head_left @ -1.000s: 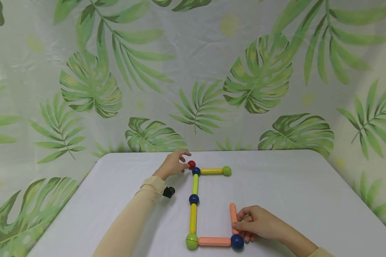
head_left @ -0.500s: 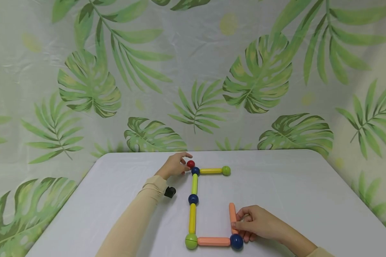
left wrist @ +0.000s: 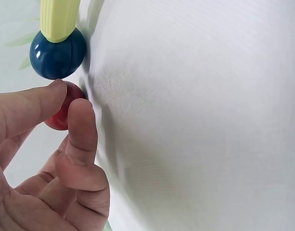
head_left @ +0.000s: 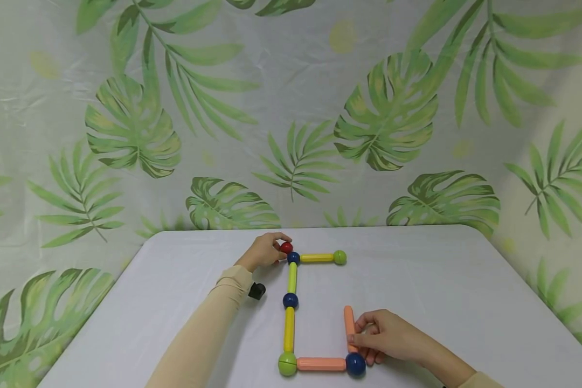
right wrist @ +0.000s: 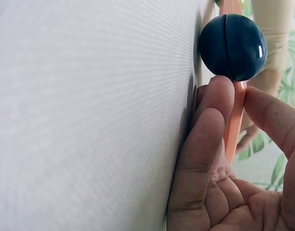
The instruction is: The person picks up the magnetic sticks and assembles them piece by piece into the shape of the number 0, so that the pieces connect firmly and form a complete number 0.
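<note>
My left hand (head_left: 263, 251) pinches a red ball (head_left: 286, 247) between thumb and forefinger, at the far end of a line of magnetic sticks and balls. The red ball sits right beside a dark blue ball (left wrist: 58, 53); whether they touch is hard to tell. With thumb and fingers, my right hand (head_left: 390, 337) grips an orange stick (head_left: 349, 319) near its lower end. That end meets a dark blue ball (head_left: 355, 365), which a second orange stick (head_left: 321, 364) joins to a green ball (head_left: 287, 364). The upper end of the gripped stick stands free.
Up the left side run a yellow stick (head_left: 289, 330), a middle blue ball (head_left: 290, 300) and a lime stick (head_left: 292, 277). At the top, another yellow stick (head_left: 317, 258) ends in a green ball (head_left: 339, 257). A small black object (head_left: 257, 291) lies beside the left forearm.
The left forefinger has come down toward the thumb, and the fingers have drawn in around the red ball. The right hand keeps its hold on the orange stick.
</note>
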`<state>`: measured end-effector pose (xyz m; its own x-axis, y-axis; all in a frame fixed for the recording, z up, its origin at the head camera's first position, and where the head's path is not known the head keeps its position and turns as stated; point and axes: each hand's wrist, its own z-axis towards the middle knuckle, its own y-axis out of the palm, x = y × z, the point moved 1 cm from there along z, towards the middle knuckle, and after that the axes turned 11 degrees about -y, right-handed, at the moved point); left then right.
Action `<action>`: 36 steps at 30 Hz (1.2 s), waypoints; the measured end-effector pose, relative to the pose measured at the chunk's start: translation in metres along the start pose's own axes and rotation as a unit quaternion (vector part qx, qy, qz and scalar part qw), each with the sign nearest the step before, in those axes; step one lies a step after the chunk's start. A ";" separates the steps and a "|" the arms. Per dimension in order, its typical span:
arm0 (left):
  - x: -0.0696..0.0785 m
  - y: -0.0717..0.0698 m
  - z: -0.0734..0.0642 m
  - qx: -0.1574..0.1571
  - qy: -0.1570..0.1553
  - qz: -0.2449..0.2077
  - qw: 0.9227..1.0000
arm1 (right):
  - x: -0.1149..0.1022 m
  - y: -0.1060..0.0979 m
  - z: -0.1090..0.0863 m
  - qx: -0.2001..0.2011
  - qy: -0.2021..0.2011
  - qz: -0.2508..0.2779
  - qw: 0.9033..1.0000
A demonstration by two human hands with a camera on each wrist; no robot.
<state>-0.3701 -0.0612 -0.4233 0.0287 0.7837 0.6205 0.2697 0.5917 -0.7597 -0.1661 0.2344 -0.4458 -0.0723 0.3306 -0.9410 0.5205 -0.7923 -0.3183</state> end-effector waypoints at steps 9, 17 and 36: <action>0.000 0.003 0.003 0.002 -0.002 -0.009 1.000 | -0.003 0.000 -0.001 0.000 -0.002 0.002 1.000; 0.001 0.005 0.005 -0.003 -0.003 -0.018 1.000 | -0.004 0.000 -0.001 0.002 -0.003 0.009 1.000; 0.001 -0.002 0.001 0.022 0.009 -0.021 1.000 | -0.003 -0.001 -0.001 0.000 -0.009 0.001 1.000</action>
<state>-0.3713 -0.0614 -0.4215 0.0349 0.7547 0.6552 0.2293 0.6321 -0.7402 -0.1654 0.2346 -0.4429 -0.0866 0.3207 -0.9432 0.5210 -0.7924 -0.3173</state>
